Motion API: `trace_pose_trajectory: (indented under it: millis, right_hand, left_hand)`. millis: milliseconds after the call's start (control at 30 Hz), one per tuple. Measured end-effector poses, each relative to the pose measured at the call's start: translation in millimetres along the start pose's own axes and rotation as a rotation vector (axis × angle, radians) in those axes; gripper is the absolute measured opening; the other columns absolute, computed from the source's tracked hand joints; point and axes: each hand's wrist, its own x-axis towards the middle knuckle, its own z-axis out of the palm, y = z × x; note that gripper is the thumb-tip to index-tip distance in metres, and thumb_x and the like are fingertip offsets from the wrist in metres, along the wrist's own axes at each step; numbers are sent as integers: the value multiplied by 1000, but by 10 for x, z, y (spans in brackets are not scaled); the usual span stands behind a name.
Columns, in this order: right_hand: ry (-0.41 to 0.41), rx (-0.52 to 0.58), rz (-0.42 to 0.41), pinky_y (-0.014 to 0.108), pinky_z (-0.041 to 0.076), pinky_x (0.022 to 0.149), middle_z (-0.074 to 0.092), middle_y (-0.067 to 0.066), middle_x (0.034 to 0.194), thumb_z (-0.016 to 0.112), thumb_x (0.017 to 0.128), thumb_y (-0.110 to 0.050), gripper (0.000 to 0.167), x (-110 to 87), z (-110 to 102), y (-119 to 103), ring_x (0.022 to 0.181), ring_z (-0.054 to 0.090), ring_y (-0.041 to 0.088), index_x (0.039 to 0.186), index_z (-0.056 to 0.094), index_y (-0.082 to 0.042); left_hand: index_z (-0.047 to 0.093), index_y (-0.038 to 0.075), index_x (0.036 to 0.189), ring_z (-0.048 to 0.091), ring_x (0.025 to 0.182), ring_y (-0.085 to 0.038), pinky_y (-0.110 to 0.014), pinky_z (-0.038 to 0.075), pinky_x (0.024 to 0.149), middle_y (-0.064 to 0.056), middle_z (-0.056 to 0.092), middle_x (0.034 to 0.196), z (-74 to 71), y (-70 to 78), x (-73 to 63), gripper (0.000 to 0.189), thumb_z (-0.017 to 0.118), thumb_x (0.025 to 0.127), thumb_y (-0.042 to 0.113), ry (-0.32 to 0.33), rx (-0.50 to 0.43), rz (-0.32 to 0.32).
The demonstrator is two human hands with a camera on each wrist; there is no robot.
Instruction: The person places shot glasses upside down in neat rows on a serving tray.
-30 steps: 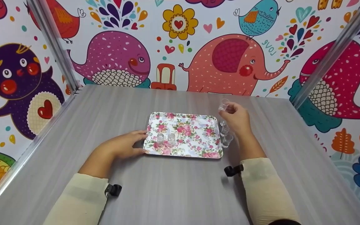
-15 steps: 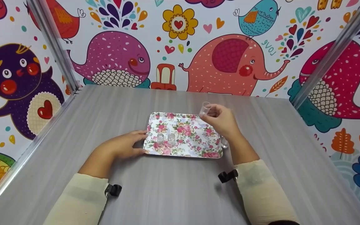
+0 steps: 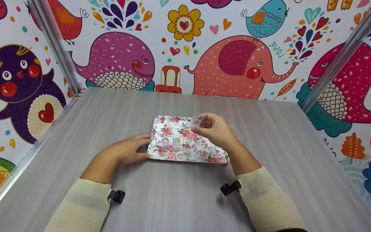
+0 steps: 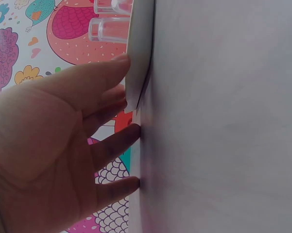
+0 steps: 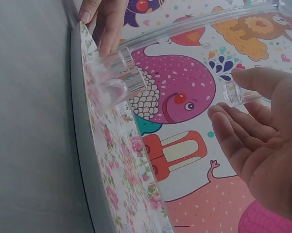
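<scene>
So the right hand (image 3: 217, 130) has a small clear glass (image 3: 196, 121) pinched between thumb and fingers, roughly upright and lifted off the floral tray (image 3: 201, 151). It's up and to the right of the two standing glasses (image 3: 176, 144), which sit between both hands. Left hand (image 3: 127, 149) is spread, touching the tray's near-side edge. Tray's long axis runs hand to hand. Can't tell if the glasses are empty.

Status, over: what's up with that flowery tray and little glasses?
Left hand touching left edge of tray. Right hand pinching glass above tray. Two more glasses on tray, possible obstacles.
</scene>
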Motion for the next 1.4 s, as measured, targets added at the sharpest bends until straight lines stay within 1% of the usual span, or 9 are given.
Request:
trace_pose_trajectory:
  millis: [300,467,567,733,867,1000,1133,1267,1400]
  right_hand:
    - [-27,38,-13,30,65,88,77,5,110,86,93,-29,34,-6,45,5,100,73,22,123,76,-20]
    - [-20,28,-64,24,59,73,74,6,100,86,93,-28,33,0,79,24,87,64,20,123,78,-17]
    - [-12,13,-88,23,56,68,72,6,95,87,92,-27,33,0,97,30,83,62,20,123,80,-19]
    - [2,15,-72,25,57,67,71,6,95,90,89,-30,31,5,108,51,85,63,21,117,80,-22]
    - [16,24,-87,24,55,66,70,6,94,90,89,-32,32,4,115,65,84,62,20,116,80,-18]
    - [22,-11,-106,22,53,67,69,5,97,88,91,-34,33,-7,138,65,85,59,18,118,81,-17]
    - [-4,-63,-121,23,58,74,69,4,106,87,93,-30,31,1,174,76,91,63,19,121,81,-19]
    - [-72,-104,-124,26,62,80,74,4,113,85,93,-20,32,16,209,114,98,70,21,124,80,-14]
    - [-143,-160,-96,27,60,80,75,4,114,83,93,-14,35,27,249,164,99,69,19,127,79,-13]
  left_hand:
    - [48,6,161,37,160,-41,-59,32,131,-13,37,174,8,-4,2,67,70,104,33,-1,1,1]
    - [47,6,161,36,161,-40,-59,31,132,-12,36,174,10,-22,3,66,69,104,32,-10,0,-10]
    - [47,7,162,35,162,-40,-59,31,132,-11,35,175,7,-24,-2,67,69,105,33,-15,-1,-19]
    - [47,7,162,35,161,-40,-59,31,132,-12,36,175,1,-17,-5,67,70,104,32,-12,2,-16]
    - [47,8,162,35,161,-40,-59,31,132,-11,36,175,-5,-8,-7,66,69,104,32,-14,5,-17]
    - [46,9,163,35,162,-40,-59,30,132,-11,35,175,-8,-8,-11,66,69,105,32,-18,3,-24]
    - [47,10,162,35,162,-39,-59,31,132,-10,36,175,-4,-14,-12,66,69,105,33,-17,2,-26]
    - [47,10,162,35,162,-39,-59,31,132,-10,36,175,4,-27,-5,66,69,105,33,-16,4,-24]
    - [47,8,162,35,161,-40,-59,31,131,-13,36,174,2,-27,5,66,69,104,32,-18,1,-7]
